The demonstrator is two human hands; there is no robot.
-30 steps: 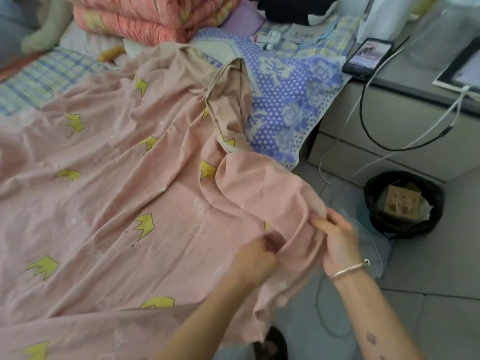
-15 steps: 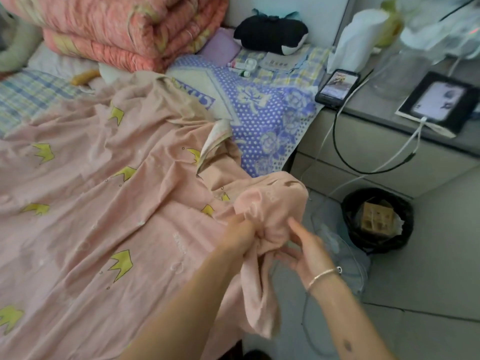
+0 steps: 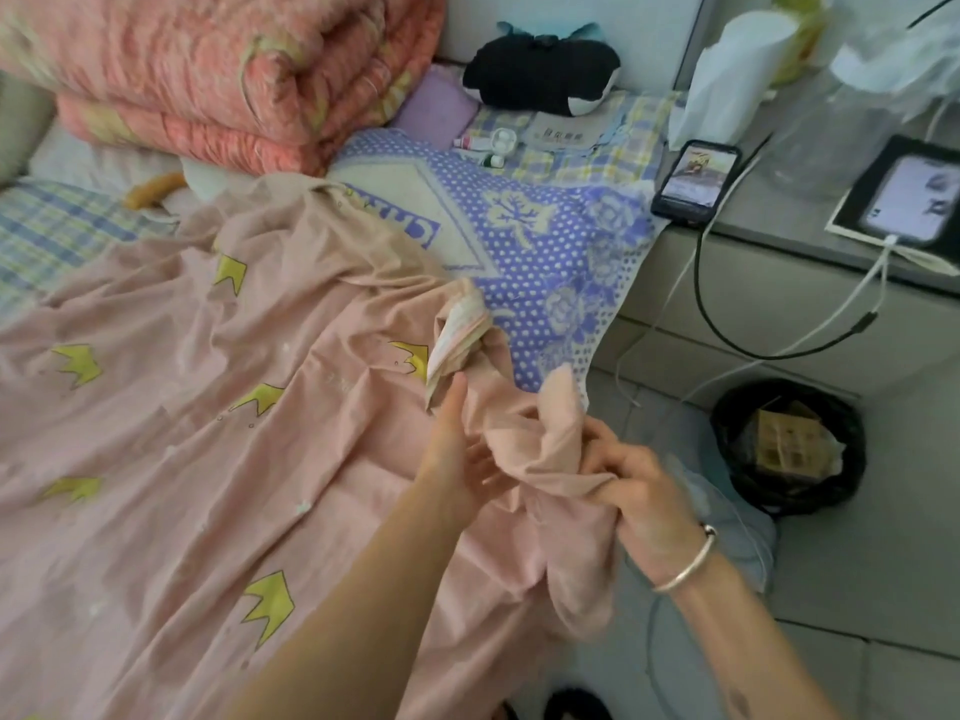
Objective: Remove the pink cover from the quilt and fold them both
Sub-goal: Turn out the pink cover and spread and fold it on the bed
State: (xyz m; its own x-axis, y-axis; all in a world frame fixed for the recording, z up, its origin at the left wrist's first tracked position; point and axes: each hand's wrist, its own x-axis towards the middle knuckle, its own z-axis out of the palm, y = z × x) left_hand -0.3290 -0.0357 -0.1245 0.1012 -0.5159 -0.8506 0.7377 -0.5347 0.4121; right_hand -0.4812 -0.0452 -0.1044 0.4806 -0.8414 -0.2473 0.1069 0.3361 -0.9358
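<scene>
Pinching a bunched corner of the pale pink crown-printed cotton cover (image 3: 208, 459) at the bed's (image 3: 62, 220) edge in the right hand's (image 3: 641, 493) curled fingers (image 3: 605, 454), left hand's (image 3: 460, 462) fingers (image 3: 456, 400) straight and spread alongside, probably risked dragging the spread remainder onto the floor (image 3: 893, 615) by tugging hard.

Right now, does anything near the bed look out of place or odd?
The phone lies at the edge of the cabinet beside the bed, its black cable looping down the front; a tug could pull it off.
</scene>
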